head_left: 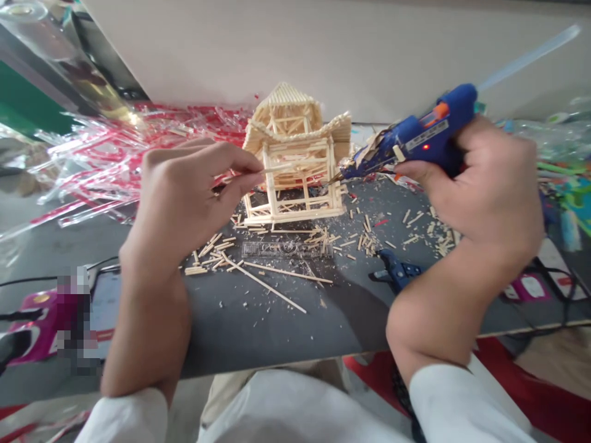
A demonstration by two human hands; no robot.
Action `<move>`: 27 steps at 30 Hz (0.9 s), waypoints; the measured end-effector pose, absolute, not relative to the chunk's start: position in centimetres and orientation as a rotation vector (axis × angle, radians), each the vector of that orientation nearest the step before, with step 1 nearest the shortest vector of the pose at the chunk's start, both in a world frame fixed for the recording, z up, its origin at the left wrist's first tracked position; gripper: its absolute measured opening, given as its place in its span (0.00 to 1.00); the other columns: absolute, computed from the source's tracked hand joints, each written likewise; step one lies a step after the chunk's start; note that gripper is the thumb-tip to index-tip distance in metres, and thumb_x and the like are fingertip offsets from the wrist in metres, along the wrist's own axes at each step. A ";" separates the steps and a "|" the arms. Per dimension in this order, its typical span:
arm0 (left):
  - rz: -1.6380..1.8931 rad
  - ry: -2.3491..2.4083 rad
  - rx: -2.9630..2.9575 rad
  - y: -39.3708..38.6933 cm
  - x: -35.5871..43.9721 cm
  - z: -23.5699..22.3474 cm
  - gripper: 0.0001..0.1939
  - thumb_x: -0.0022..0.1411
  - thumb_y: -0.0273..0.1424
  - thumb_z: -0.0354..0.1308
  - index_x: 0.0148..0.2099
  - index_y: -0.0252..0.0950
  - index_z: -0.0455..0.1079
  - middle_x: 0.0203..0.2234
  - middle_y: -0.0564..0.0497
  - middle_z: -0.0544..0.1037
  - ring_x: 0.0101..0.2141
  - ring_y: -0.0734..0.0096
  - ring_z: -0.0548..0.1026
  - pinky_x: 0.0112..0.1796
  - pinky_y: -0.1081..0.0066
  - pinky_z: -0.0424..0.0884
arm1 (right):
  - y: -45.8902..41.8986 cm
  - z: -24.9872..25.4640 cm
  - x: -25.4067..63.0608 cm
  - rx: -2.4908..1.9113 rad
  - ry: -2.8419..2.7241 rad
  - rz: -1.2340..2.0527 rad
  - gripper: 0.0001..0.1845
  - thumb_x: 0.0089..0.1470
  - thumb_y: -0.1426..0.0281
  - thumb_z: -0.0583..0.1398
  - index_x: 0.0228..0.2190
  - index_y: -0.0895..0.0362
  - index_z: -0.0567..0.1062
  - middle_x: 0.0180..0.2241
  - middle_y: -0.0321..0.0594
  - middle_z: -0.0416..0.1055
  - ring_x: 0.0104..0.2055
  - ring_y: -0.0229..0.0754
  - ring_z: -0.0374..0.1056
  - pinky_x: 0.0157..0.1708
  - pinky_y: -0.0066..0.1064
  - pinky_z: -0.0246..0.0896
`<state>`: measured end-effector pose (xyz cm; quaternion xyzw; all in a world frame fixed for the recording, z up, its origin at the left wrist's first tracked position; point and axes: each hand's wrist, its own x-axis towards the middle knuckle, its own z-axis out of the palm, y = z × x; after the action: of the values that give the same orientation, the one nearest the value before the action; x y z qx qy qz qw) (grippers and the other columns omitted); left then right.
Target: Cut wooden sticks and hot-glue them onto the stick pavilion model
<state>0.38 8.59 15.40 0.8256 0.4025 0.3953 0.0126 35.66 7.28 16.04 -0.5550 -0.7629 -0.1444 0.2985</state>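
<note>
My left hand [198, 184] pinches one end of a thin wooden stick [279, 167] between thumb and fingertips. The stick points right, in front of a small model house [302, 212] built of such sticks, with an open frame and a curved, ribbed roof. Wrapped around a blue hot glue gun [425, 138] is my right hand [484, 178]. A red light glows on the gun's side, and a clear glue stick [530, 58] sticks out of its back. The nozzle tip is close to the right side of the house frame; whether it touches cannot be made out.
Stick offcuts [217, 252] and longer sticks [268, 286] litter the dark table [277, 338]. A clear ruler [286, 249] lies before the house, blue cutters [397, 271] near my right forearm. Red-and-clear plastic strips [184, 123] pile up left. Cables and purple power strips [37, 320] flank the table.
</note>
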 end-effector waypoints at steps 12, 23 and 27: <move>1.228 1.121 2.675 9.0 2.5 13.4 0.04 0.73 0.33 0.63 0.45 0.45 0.80 0.34 0.54 0.83 0.38 0.67 0.80 0.38 0.64 0.73 | 5.5 17.7 35.0 -1.648 -1.987 -0.440 0.32 0.56 0.51 0.72 0.58 0.50 0.80 0.46 0.49 0.84 0.46 0.65 0.82 0.44 0.50 0.75; 1.324 1.175 2.608 8.7 1.5 14.2 0.03 0.68 0.32 0.67 0.43 0.42 0.81 0.35 0.59 0.84 0.35 0.75 0.79 0.38 0.68 0.75 | 5.5 17.6 35.1 -1.722 -1.931 -0.331 0.27 0.55 0.56 0.74 0.55 0.48 0.80 0.48 0.49 0.84 0.52 0.66 0.80 0.46 0.47 0.71; 1.243 1.232 2.577 8.8 1.4 14.2 0.03 0.69 0.34 0.65 0.44 0.45 0.80 0.34 0.59 0.85 0.36 0.72 0.81 0.41 0.66 0.77 | 5.9 17.4 34.9 -1.740 -1.925 -0.357 0.23 0.55 0.55 0.74 0.50 0.49 0.81 0.45 0.48 0.84 0.46 0.63 0.80 0.42 0.44 0.69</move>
<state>1.41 8.81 14.18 0.8273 0.3954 0.3989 0.0132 34.94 5.92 17.38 -0.6419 -0.7100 -0.1318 0.2580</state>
